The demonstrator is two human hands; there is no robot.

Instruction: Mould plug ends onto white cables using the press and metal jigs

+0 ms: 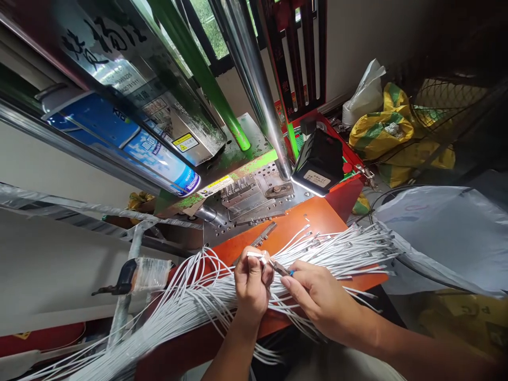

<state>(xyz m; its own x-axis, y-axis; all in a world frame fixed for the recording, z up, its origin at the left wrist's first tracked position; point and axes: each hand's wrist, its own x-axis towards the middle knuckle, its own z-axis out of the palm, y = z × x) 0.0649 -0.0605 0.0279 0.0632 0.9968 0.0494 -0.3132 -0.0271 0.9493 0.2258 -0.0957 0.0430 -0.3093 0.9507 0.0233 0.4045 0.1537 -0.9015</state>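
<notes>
My left hand (pixel 252 283) is closed round a small white connector piece (pixel 256 256), held up over the orange work surface. My right hand (pixel 317 296) grips a pair of pliers (pixel 280 268) with a bit of blue at the handle; their tips are at the white piece, beside my left fingertips. A large bundle of white cables (pixel 170 312) lies below and behind both hands, its connector ends fanned out at the right. Just beyond my left hand a metal mould bar (pixel 264 234) lies on the orange surface (pixel 321 212).
A press machine with a perforated metal plate (pixel 222 233) stands ahead, beside a chrome column (pixel 254 79) and green rod (pixel 206 79). A blue spray can (pixel 130 143) is at the upper left. Right are a black box (pixel 319 161), yellow bags (pixel 381 132) and a white sack (pixel 448 233).
</notes>
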